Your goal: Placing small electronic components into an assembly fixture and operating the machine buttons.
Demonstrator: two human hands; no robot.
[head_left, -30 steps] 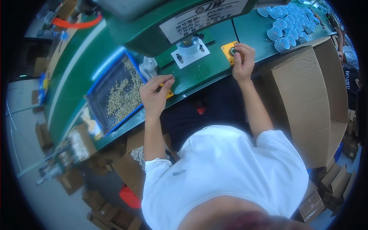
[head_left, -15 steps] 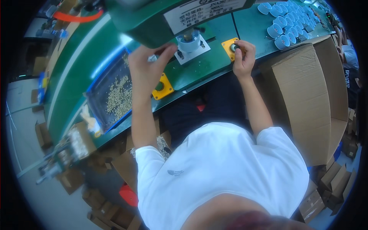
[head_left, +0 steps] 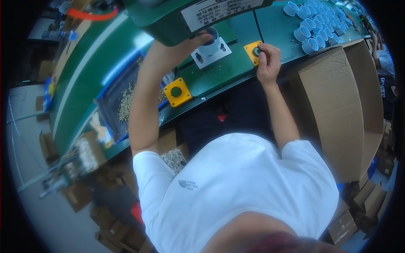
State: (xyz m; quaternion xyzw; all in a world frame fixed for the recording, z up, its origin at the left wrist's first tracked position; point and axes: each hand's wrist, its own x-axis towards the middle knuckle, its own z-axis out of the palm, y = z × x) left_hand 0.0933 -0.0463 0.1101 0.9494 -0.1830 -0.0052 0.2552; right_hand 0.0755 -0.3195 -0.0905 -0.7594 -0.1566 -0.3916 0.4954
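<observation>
A light-blue round cup (head_left: 209,47) stands on a white metal plate (head_left: 216,56) under a green press machine (head_left: 160,19). My left hand (head_left: 179,49) reaches in from the left, its bent fingers at the cup's open top. The fingertips are partly hidden there, and whatever they pinch is too small to make out. My right hand (head_left: 269,61) is curled with thumb and fingers round the green push button (head_left: 256,51) of a yellow switch box (head_left: 250,58). Another yellow switch box (head_left: 182,98), with a dark green button, sits below my left forearm.
A blue-rimmed tray (head_left: 110,90) of small metal-coloured parts lies on the green bench at left. Many similar light-blue cups (head_left: 311,45) stand at the far right. A large open cardboard box (head_left: 331,101) is beside me on the right. More boxes (head_left: 114,225) lie on the floor.
My left hand has moved right, from beside the press to the cup's top, uncovering the near switch box. The press tool no longer shows inside the cup. My right hand stays at its button.
</observation>
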